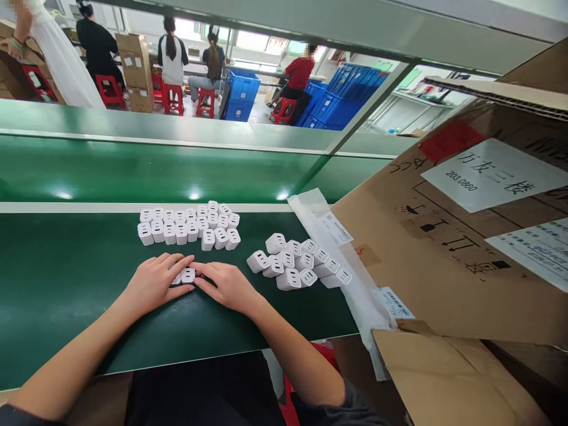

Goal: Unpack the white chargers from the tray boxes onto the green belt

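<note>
My left hand point(155, 281) and my right hand point(226, 286) lie close together on the dark green table point(66, 278), fingers closed around a few small white charger plugs point(187, 275) held between them. Just beyond my hands, several white plugs stand upright in neat rows point(189, 226). To the right of my right hand lies a loose heap of more white plugs point(295, 262), tipped at different angles.
A large open cardboard box point(465, 236) with white labels leans at the right, a clear plastic bag point(337, 248) spilling from it. A green conveyor belt point(155, 168) runs behind the table. Beyond it, several people sit on red stools near blue crates point(337, 97).
</note>
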Demonstrator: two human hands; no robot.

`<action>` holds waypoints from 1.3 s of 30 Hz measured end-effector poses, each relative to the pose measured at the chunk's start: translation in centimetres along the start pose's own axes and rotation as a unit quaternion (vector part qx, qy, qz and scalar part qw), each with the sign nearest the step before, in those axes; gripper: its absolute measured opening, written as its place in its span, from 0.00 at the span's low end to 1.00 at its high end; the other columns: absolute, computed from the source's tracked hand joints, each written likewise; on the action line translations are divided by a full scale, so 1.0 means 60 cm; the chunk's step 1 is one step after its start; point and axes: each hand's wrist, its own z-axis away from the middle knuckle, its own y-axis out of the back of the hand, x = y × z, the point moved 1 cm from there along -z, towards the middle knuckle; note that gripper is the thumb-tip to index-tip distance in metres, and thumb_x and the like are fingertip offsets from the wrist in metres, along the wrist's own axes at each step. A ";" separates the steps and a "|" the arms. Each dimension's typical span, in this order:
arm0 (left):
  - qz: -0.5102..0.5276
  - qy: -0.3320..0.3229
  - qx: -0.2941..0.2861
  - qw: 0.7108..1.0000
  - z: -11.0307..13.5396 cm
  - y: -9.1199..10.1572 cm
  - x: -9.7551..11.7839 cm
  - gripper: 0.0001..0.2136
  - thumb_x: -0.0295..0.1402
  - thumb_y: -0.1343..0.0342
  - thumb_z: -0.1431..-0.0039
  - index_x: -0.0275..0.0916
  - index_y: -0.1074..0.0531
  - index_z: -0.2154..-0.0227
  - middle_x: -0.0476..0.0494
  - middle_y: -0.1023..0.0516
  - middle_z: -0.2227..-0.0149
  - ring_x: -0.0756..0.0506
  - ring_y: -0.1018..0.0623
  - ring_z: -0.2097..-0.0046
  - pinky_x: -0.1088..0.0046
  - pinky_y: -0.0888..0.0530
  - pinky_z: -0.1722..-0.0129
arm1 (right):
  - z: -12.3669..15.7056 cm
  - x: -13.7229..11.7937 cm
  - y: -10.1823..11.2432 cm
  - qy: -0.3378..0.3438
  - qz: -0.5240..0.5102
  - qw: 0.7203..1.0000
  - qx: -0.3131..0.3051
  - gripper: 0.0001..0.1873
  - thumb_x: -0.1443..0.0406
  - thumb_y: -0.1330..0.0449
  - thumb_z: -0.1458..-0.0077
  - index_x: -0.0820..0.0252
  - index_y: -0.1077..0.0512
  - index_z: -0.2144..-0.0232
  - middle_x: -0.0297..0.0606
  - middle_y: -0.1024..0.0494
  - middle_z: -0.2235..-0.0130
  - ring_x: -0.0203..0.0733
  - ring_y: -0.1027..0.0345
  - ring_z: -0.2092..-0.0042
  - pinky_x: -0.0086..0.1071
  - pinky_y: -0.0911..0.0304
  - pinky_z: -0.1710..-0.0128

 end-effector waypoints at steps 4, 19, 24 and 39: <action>-0.002 0.009 -0.022 1.000 0.001 0.001 -0.004 0.22 0.48 0.52 0.34 0.39 0.29 0.45 0.40 0.20 0.55 0.43 0.20 0.59 0.66 0.25 0.61 | -0.019 0.036 0.035 -0.032 0.084 0.991 0.096 0.17 0.63 0.47 0.35 0.58 0.29 0.46 0.44 0.23 0.48 0.46 0.30 0.46 0.42 0.37 0.43; -0.001 0.030 -0.017 0.999 0.002 0.024 -0.007 0.27 0.53 0.49 0.38 0.40 0.31 0.44 0.37 0.24 0.47 0.40 0.21 0.53 0.63 0.24 0.57 | -0.005 0.036 0.033 0.000 0.118 0.993 0.000 0.29 0.65 0.44 0.39 0.54 0.39 0.36 0.44 0.29 0.41 0.49 0.36 0.43 0.44 0.39 0.45; -0.016 0.002 0.015 1.000 -0.005 0.021 0.008 0.29 0.52 0.48 0.37 0.40 0.34 0.39 0.38 0.29 0.40 0.37 0.26 0.45 0.59 0.26 0.49 | 0.002 0.052 0.038 0.010 0.068 0.998 -0.015 0.33 0.64 0.43 0.39 0.56 0.45 0.34 0.44 0.25 0.45 0.49 0.35 0.44 0.45 0.42 0.45; -0.011 -0.031 0.003 0.999 -0.005 0.004 0.019 0.24 0.47 0.49 0.35 0.41 0.33 0.40 0.38 0.32 0.37 0.36 0.29 0.39 0.53 0.33 0.40 | 0.020 0.053 0.037 0.024 0.070 0.997 0.008 0.17 0.60 0.44 0.36 0.59 0.30 0.47 0.44 0.23 0.52 0.46 0.30 0.52 0.39 0.37 0.52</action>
